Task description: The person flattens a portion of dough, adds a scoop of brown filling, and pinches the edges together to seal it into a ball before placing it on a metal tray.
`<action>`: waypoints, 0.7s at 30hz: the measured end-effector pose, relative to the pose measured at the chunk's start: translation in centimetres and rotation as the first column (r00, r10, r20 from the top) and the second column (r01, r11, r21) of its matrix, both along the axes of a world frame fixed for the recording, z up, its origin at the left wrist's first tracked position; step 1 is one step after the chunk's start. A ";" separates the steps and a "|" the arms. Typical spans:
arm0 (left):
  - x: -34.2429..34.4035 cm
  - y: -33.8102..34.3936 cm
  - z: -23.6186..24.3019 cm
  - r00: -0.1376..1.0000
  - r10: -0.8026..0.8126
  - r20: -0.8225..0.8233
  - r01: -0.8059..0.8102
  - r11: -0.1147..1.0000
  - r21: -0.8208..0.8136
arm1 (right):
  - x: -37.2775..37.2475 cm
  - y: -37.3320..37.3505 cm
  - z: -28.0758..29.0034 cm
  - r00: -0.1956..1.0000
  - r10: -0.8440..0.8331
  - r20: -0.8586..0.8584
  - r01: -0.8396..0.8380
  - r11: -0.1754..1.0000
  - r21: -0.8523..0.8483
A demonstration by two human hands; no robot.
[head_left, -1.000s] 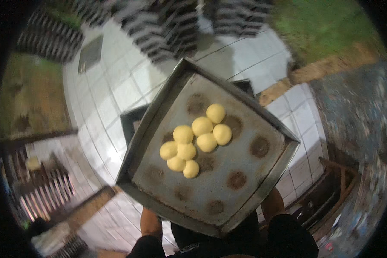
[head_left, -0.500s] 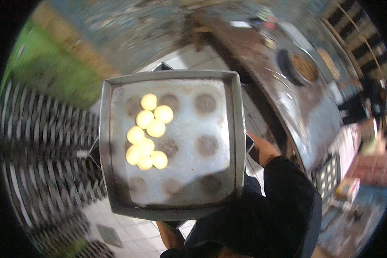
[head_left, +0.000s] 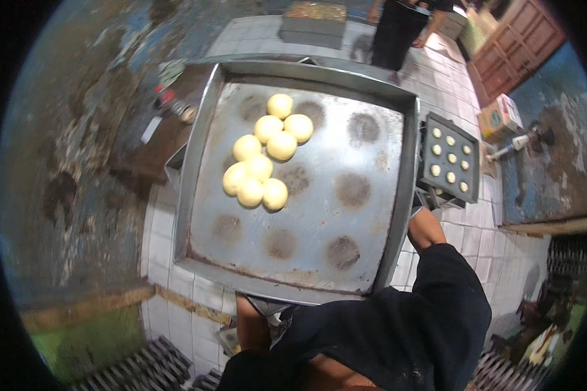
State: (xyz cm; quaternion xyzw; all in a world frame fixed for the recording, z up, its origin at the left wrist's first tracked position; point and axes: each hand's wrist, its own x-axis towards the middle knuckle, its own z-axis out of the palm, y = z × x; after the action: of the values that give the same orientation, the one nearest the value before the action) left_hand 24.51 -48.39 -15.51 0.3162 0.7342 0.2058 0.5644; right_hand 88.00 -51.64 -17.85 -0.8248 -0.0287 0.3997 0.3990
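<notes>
A large, square, deep-rimmed metal baking tray (head_left: 319, 234) is held up in front of me, its base marked with dark round stains. Several round, pale yellow dough balls (head_left: 280, 144) lie clustered on its left half, many of them touching. At the tray's right side, my right hand (head_left: 419, 220) grips the edge, its fingers mostly hidden by the rim. My left forearm (head_left: 252, 320) runs up under the near edge of the tray, which hides the left hand and its fingers.
Ahead right, a smaller dark tray (head_left: 447, 156) of small pale dough pieces rests on a stand. A person (head_left: 401, 32) in dark clothes stands beyond on white tiles. A brown table (head_left: 166, 140) with a jar is at left against a peeling blue wall. Slatted racks (head_left: 137, 368) are low left.
My view has swung to the right: the worktable has passed to the left and the smaller tray has come nearer. The baking tray stays in my hold, and the dough balls keep their arrangement.
</notes>
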 end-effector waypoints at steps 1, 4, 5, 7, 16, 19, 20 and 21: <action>-0.8 2.4 0.3 0.998 -0.059 0.010 0.059 0.998 0.019 | -1.8 -3.0 0.6 0.997 -0.073 0.004 0.073 0.997 -0.027; 1.2 14.0 2.4 0.967 -0.255 0.018 0.251 0.959 0.132 | -7.9 -10.2 2.6 0.952 -0.307 -0.005 0.306 0.949 -0.074; 1.0 15.6 3.5 0.964 -0.265 0.018 0.259 0.952 0.164 | -10.1 -11.3 3.4 0.942 -0.334 -0.030 0.330 0.939 -0.094; 3.0 21.3 4.8 0.950 -0.311 0.006 0.300 0.922 0.245 | -12.4 -11.1 3.5 0.916 -0.395 -0.067 0.388 0.917 -0.092; 7.4 33.5 8.2 0.872 -0.469 -0.144 0.486 0.790 0.374 | -24.6 -8.8 1.3 0.846 -0.492 -0.208 0.506 0.862 0.021; 9.2 34.6 8.2 0.862 -0.469 -0.194 0.506 0.777 0.375 | -23.5 -7.9 0.7 0.845 -0.490 -0.213 0.514 0.855 0.071; 10.1 35.2 8.2 0.845 -0.489 -0.216 0.534 0.761 0.369 | -23.4 -8.3 0.2 0.831 -0.515 -0.212 0.540 0.838 0.082; 9.7 34.9 8.0 0.841 -0.489 -0.233 0.542 0.763 0.354 | -23.6 -8.7 -0.1 0.831 -0.517 -0.206 0.541 0.837 0.081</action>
State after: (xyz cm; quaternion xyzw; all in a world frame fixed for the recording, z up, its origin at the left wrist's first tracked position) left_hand 34.20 -13.48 -7.56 0.6283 0.5940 0.1698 0.4729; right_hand 64.41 -60.30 -17.99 -0.7327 0.2090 0.3418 0.5501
